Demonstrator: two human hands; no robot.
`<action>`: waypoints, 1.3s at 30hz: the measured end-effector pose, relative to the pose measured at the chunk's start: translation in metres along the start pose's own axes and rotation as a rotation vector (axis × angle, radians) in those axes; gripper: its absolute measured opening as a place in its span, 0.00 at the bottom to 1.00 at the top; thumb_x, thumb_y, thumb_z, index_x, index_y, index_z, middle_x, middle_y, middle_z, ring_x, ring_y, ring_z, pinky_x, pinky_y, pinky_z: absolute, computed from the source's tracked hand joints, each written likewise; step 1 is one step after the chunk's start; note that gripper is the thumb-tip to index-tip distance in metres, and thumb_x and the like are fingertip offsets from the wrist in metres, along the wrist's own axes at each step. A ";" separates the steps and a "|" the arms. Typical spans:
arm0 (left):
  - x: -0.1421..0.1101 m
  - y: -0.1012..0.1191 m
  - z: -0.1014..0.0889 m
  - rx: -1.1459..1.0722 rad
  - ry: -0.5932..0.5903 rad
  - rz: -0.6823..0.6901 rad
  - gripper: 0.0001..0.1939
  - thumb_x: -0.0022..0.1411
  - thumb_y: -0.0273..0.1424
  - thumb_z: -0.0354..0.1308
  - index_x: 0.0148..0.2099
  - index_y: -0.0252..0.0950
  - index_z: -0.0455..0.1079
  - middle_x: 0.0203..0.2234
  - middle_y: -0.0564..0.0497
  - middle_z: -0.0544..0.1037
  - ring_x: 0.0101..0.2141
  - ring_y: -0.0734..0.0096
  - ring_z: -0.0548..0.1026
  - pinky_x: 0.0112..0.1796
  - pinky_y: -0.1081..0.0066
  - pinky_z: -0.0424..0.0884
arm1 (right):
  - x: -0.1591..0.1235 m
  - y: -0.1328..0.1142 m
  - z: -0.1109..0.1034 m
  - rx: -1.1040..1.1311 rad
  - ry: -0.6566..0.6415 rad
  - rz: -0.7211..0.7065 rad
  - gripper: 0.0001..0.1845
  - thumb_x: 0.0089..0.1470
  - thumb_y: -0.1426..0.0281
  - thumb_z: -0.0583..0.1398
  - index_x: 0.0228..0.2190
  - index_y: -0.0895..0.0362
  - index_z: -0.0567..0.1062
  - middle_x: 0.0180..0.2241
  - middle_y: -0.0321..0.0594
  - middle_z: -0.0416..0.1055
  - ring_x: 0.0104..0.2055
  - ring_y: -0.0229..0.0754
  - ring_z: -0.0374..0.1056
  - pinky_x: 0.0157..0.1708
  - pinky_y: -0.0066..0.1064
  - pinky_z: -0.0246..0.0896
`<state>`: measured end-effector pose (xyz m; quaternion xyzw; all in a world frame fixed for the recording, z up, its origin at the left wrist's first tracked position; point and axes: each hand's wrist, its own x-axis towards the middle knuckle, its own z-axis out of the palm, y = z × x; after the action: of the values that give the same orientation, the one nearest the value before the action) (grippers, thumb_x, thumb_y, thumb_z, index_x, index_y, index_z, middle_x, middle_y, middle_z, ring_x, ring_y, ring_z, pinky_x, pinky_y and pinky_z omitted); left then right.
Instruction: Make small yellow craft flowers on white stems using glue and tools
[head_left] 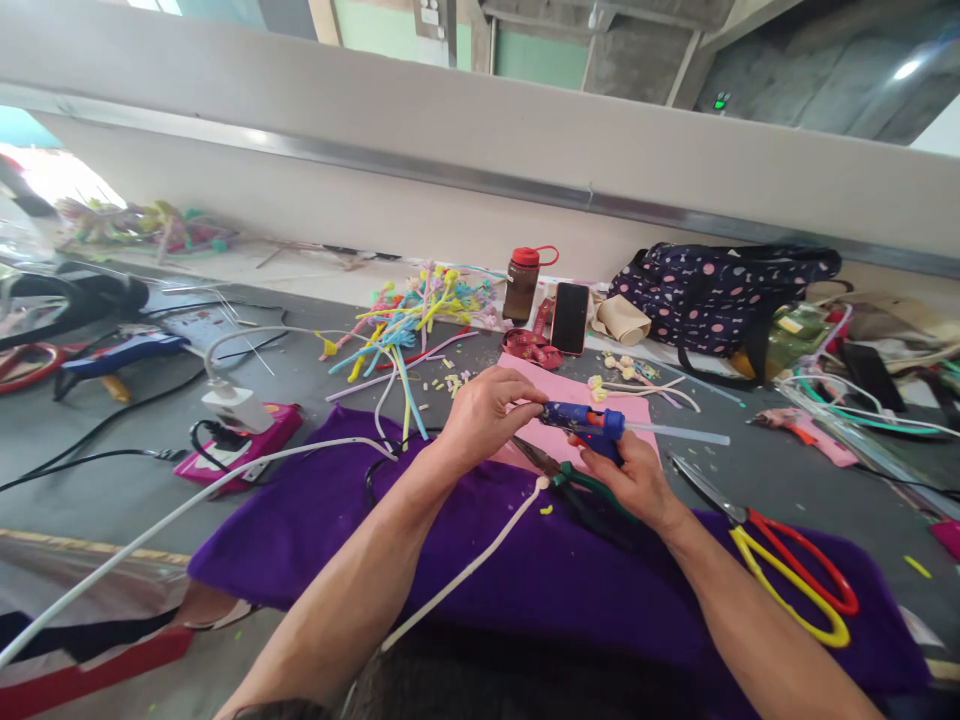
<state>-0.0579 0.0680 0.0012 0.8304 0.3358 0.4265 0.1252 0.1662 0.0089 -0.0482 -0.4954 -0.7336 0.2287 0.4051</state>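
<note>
A blue hot glue gun (585, 418) is in my right hand (634, 475), whose fingers wrap its handle. A clear glue stick (679, 433) sticks out of its rear to the right. My left hand (491, 410) is closed in a pinch right at the gun's nozzle; what its fingers hold is hidden. Below the hands, green-handled pliers (574, 475) lie on purple cloth (315, 500). A cream fuzzy stem (480, 560) with a rounded tip runs from beside the pliers towards my lap. Pink paper (540, 440) lies under the gun.
Red-and-yellow scissors (795, 580) lie right on the cloth. Behind are a pile of coloured fuzzy stems (431, 305), a bottle (521, 285), a phone (570, 318) and a patterned bag (712, 300). A power strip (244, 450) with cables sits left; a pink glue gun (814, 435) lies right.
</note>
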 end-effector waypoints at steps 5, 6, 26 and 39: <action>-0.001 0.003 0.007 0.107 0.097 0.064 0.04 0.56 0.29 0.58 0.32 0.39 0.75 0.30 0.50 0.78 0.34 0.69 0.73 0.37 0.69 0.68 | 0.001 -0.005 0.001 0.042 0.021 0.041 0.16 0.53 0.67 0.58 0.44 0.56 0.70 0.39 0.42 0.75 0.39 0.46 0.71 0.38 0.36 0.66; -0.001 0.004 0.008 0.118 0.120 0.080 0.04 0.57 0.29 0.58 0.32 0.38 0.75 0.30 0.50 0.78 0.34 0.69 0.72 0.37 0.69 0.68 | 0.002 -0.007 0.001 0.076 0.023 0.061 0.15 0.53 0.66 0.58 0.44 0.56 0.70 0.39 0.42 0.75 0.38 0.45 0.71 0.36 0.35 0.67; -0.004 0.013 0.016 -0.173 -0.031 -0.423 0.20 0.61 0.40 0.46 0.22 0.36 0.66 0.14 0.56 0.69 0.18 0.77 0.67 0.23 0.76 0.62 | 0.013 -0.005 -0.004 0.590 0.086 0.266 0.12 0.52 0.64 0.58 0.36 0.58 0.69 0.27 0.37 0.72 0.20 0.34 0.62 0.20 0.27 0.57; -0.012 0.018 0.026 0.040 0.185 -0.124 0.05 0.58 0.32 0.56 0.33 0.39 0.73 0.29 0.52 0.77 0.30 0.74 0.73 0.31 0.75 0.67 | 0.009 -0.010 0.002 0.362 0.094 0.187 0.11 0.53 0.63 0.58 0.35 0.56 0.71 0.28 0.36 0.71 0.23 0.35 0.64 0.26 0.29 0.64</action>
<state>-0.0337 0.0489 -0.0130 0.7676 0.4050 0.4860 0.1032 0.1578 0.0133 -0.0384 -0.4904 -0.6117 0.3701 0.4984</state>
